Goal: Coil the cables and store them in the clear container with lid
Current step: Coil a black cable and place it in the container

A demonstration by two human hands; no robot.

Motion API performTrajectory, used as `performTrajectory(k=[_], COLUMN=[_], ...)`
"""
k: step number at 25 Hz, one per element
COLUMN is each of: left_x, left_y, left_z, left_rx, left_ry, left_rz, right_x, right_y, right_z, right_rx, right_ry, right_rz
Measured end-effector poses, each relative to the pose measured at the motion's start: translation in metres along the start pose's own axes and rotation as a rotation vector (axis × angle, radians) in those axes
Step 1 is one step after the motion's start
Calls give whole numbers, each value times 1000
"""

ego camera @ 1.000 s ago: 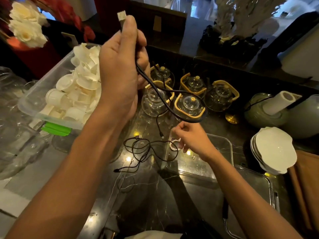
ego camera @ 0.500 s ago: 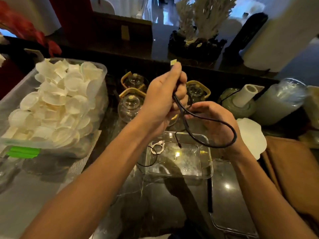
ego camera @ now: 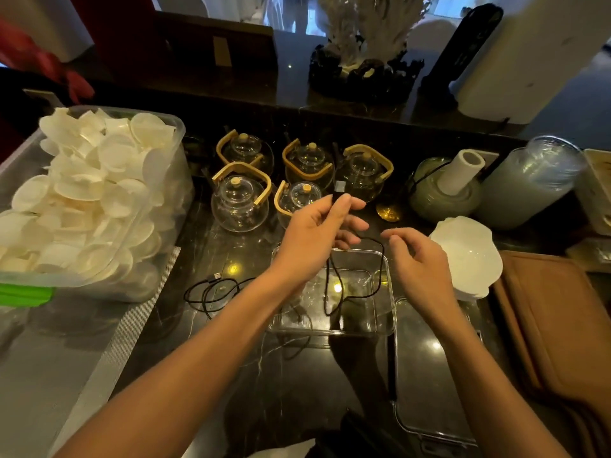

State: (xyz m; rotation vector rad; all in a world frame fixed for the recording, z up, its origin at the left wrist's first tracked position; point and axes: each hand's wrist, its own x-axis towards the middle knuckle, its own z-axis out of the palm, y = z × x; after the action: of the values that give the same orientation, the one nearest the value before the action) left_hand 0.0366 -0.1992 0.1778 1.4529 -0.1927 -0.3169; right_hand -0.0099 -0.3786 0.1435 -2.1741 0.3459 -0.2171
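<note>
My left hand (ego camera: 317, 236) pinches a black cable (ego camera: 380, 269) just below its plug, which sticks up above the fingers. The cable hangs in loose loops down into the clear container (ego camera: 390, 312) on the dark counter. My right hand (ego camera: 420, 259) hovers just right of the loops with fingers loosely curled, holding nothing. A second black cable (ego camera: 211, 292) lies tangled on the counter left of the container. The clear lid (ego camera: 426, 385) lies flat to the container's right.
A big clear bin of white discs (ego camera: 86, 206) fills the left. Several glass teapots (ego camera: 238, 206) stand behind the container. White plates (ego camera: 469, 256), a brown cloth (ego camera: 555, 325) and jars sit at the right.
My left hand came down from high up to just above the container. My right hand let go of the cable loop and drew off to the right. The loops now hang into the container.
</note>
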Motion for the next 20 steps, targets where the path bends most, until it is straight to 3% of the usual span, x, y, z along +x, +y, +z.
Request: performTrajectory(k=[1,3,5,6,12,16,20], left_x=[-1,-1,-1,0,6,7,7], left_y=[-4,-10,-13,-12,-15,-24,-28], left_z=[0,3,4,5,-3,-4,-6], left_rx=[-47,-150,-256,-316,-597,-677,-681], left_ry=[-8,-19,-18,-19,-25,-78,-71], left_rz=[-14,-46,-76,-95,-228,-354,-355], right_x=[-3,-10,-18,-21,-26,-25,-24], right_y=[-2,-11,-18,-17,0,4,9], right_z=[-2,-2,6,12,35,39,46], right_rx=[52,202,362,420,719,712,588], right_ry=[-46,-321,-596,-646,-657,-715,-706], right_rz=[-57,-100,-31,9,193,240,298])
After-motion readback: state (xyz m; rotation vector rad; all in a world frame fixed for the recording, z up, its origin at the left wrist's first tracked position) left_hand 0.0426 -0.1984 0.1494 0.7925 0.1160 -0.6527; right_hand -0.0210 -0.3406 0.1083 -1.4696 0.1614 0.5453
